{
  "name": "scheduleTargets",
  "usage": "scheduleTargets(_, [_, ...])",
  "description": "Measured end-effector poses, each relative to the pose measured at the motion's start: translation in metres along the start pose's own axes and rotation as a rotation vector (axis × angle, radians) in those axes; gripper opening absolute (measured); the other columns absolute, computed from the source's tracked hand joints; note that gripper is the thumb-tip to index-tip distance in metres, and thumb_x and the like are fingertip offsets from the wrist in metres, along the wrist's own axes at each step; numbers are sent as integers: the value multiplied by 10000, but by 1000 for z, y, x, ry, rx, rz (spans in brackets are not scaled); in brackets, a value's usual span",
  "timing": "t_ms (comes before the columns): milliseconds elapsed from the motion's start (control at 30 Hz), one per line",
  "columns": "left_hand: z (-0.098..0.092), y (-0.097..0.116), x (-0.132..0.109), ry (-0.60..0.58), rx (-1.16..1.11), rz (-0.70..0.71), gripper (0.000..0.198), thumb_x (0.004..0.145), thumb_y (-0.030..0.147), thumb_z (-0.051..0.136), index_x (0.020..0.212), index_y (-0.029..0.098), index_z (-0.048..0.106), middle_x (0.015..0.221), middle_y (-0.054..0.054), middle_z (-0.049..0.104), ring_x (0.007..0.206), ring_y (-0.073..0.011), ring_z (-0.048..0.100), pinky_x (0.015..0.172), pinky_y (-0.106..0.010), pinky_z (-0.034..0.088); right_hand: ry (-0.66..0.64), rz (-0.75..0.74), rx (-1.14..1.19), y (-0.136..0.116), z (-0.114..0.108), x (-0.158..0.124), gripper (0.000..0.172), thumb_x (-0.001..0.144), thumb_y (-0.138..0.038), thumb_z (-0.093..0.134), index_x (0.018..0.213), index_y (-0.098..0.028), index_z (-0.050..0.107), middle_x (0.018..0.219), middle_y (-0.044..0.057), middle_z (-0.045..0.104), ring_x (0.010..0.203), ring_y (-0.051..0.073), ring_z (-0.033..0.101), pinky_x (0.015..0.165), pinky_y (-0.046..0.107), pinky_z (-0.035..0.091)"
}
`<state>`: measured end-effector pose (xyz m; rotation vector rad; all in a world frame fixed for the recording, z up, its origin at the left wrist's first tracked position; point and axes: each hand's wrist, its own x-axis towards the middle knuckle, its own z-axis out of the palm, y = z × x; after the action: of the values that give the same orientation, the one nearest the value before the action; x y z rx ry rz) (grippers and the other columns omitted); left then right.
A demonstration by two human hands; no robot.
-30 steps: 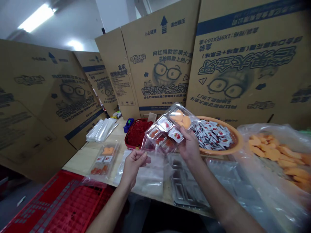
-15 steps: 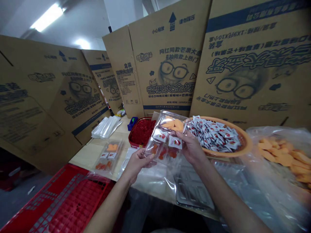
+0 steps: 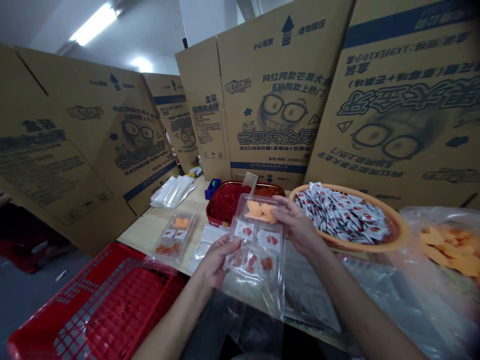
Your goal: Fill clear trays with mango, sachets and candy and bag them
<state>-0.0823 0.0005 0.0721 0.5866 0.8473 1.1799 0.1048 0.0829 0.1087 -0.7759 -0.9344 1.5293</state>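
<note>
A clear plastic tray (image 3: 258, 245) hangs over the table's front edge, inside a clear bag. Orange pieces lie in its top compartment, two printed sachets in the middle and red pieces at the bottom. My left hand (image 3: 219, 257) pinches its left side, thumb on top. At the upper right corner, the fingers of my right hand (image 3: 296, 225) grip it near the orange pieces. A similar filled tray (image 3: 174, 235) in a bag lies on the table to the left.
Behind the held tray is a red tin (image 3: 225, 202) of red pieces. An orange basket (image 3: 399, 235) of sachets stands right, beside a bag of orange pieces (image 3: 450, 247). A red crate (image 3: 93, 295) is lower left; clear bags (image 3: 172, 192) and a blue tape dispenser (image 3: 212, 188) lie behind.
The held tray has come down and nearer, and is now more upright in view, with the bag hanging below it. My right hand has shifted to its upper corner. The camera view has turned slightly left.
</note>
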Motion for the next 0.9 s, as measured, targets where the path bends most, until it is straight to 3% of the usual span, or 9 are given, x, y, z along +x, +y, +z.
scheduleTargets(100, [-1,0,-3,0,-25,-3,264,675,254,693,904,146,620,746,-41,652,635,-139,607,645,-279,488,-73,29,-151,4,-1,-3,372,607,-293,735,944,-199,609,789,5,671,654,128,612,540,205,477])
scheduleTargets(333, [-5,1,-7,7,-93,61,332,640,250,717,941,143,627,843,-78,681,702,-176,632,707,-305,480,-282,-38,-422,12,3,-10,327,654,-383,706,929,-212,667,954,39,657,864,169,578,694,230,464])
scheduleTargets(500, [-5,7,-16,14,-54,146,354,615,247,738,940,148,639,854,-69,676,676,-154,622,668,-274,466,-391,-165,-618,9,10,-17,191,670,-376,692,721,-193,695,793,40,640,738,163,551,623,229,434])
scheduleTargets(567, [-3,11,-23,-4,-22,182,336,607,234,746,915,145,648,853,-63,674,684,-141,618,673,-258,461,-426,-243,-677,6,17,-23,213,708,-387,654,622,-193,673,707,34,617,673,150,537,592,231,421])
scheduleTargets(700, [-1,22,-43,40,90,273,337,591,252,758,896,147,660,856,-57,679,705,-144,619,672,-247,466,-399,-438,-704,-1,40,-41,189,716,-379,643,603,-228,665,666,23,600,625,145,529,555,242,417])
scheduleTargets(833, [-9,44,-59,100,210,361,299,592,234,754,859,140,657,805,-43,680,683,-133,613,654,-231,473,-355,-475,-589,-5,57,-51,113,663,-348,693,698,-241,683,756,30,624,691,159,553,616,255,456])
scheduleTargets(900, [-23,63,-61,145,233,386,303,606,232,743,878,144,643,799,-33,672,671,-125,609,647,-229,476,-285,-441,-498,-6,56,-50,274,609,-332,734,863,-253,669,880,33,632,767,172,566,663,268,477])
